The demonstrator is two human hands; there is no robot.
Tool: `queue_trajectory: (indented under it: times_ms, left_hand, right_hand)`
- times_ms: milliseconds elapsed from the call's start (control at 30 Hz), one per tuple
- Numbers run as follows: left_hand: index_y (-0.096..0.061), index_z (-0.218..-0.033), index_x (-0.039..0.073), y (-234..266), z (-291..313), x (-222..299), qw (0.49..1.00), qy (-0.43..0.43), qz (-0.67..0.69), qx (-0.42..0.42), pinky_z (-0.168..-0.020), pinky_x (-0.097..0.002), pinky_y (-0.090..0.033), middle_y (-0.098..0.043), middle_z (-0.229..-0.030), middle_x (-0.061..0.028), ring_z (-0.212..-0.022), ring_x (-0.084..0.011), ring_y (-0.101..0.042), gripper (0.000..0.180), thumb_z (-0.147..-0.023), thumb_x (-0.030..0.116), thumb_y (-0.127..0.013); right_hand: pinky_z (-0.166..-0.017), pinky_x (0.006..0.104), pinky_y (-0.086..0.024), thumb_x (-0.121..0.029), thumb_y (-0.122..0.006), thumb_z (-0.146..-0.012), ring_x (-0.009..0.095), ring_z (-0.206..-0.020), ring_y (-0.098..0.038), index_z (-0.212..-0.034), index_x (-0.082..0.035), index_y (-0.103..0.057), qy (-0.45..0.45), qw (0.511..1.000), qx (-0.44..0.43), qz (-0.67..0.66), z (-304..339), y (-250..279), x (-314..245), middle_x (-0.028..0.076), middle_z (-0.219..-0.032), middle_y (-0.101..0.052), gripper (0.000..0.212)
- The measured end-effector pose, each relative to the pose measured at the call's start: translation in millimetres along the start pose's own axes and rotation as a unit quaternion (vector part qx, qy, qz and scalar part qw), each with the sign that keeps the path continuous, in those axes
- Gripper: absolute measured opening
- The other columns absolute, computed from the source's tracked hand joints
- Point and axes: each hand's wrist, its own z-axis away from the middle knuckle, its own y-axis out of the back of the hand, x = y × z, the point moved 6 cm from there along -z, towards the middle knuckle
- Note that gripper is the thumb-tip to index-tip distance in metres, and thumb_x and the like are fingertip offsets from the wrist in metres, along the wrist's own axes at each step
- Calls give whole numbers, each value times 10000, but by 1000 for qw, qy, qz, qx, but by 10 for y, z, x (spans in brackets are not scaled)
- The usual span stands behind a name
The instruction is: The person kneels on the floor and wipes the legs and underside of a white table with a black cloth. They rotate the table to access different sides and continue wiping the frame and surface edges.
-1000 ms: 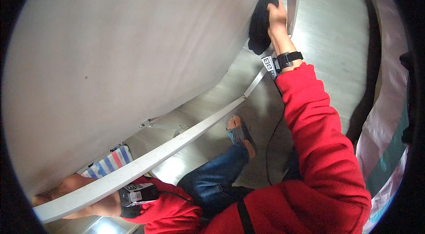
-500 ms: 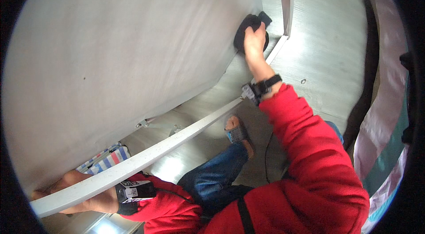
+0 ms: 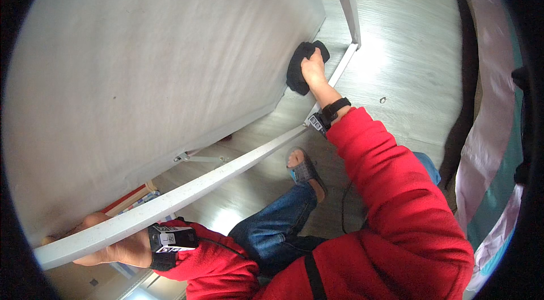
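1. The right hand point(image 3: 315, 71) is closed around a bunched black cloth point(image 3: 297, 70), thumb lying over it; the cloth bulges out left of the grip and also pokes up beyond it
2. The large pale grey panel point(image 3: 147, 62) spreads left of this grip, and the cloth sits at its edge, though whether they touch I cannot tell
3. Just below the right grip, the wrist with its black strap point(image 3: 339, 106) crosses over a white bar point(image 3: 226, 173), which bends there and climbs on the grip's right
4. The left hand point(image 3: 126, 248) is at the panel's lower edge, partly behind the same bar; its fingers are hidden, so I cannot tell how they close or on what
5. Right of the left hand and above it, a metal bracket point(image 3: 198, 159) juts from beneath the panel
6. Below the right grip, a sandal point(image 3: 306, 172) rests on the floor point(image 3: 408, 67)
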Motion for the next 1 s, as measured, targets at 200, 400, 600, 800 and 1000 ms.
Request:
queue_trajectory:
  times_ms: [200, 400, 600, 800, 1000]
  left_hand:
    - [-367, -1415, 164, -49, -110, 73, 996, -37, 7, -75, -907, -417, -580, -571, -1073, -59, -1077, -171, -622, 608, -945, 503, -551]
    - [-443, -1131, 82, -132, -49, 130, 995, -78, 14, -68, -823, -409, -479, -533, -1028, -67, -911, -183, -529, 391, -933, 383, -594]
    - [-486, -1274, 72, -432, 57, 410, 992, -127, 19, -8, -1002, -377, -382, -543, -1185, -69, -1092, -184, -523, 512, -913, 415, -603]
    - [-423, -1392, 65, -540, 16, 556, 985, -161, 56, -18, -1059, -400, -380, -514, -1358, -97, -1221, -207, -508, 631, -911, 433, -596]
    - [-491, -1251, 51, -440, 38, 388, 992, -115, 38, -28, -957, -384, -441, -553, -1131, -74, -1054, -173, -560, 492, -916, 397, -591]
  right_hand:
    - [-1044, 471, -391, -11, -588, -770, 440, -1158, -493, -1235, 21, -472, 359, 924, 78, -103, 581, 31, -558, 263, -1230, -487, 481]
    - [-992, 481, -443, -19, -577, -795, 465, -1125, -537, -1244, 48, -473, 182, 977, 94, -65, 119, 151, -515, 296, -1198, -533, 466]
    - [-1025, 462, -432, -72, -590, -796, 439, -1174, -525, -1264, 49, -489, 202, 977, 54, -47, 212, 251, -734, 300, -1237, -523, 494]
    - [-1008, 494, -434, 11, -779, -563, 401, -1162, -471, -1082, -57, -564, 493, 869, 1, -29, 1592, 223, -1385, 182, -1327, -456, 565]
    - [-944, 446, -494, 34, -718, -587, 377, -1127, -510, -1048, -68, -561, 561, 824, -38, -73, 1667, 291, -1443, 145, -1238, -501, 497]
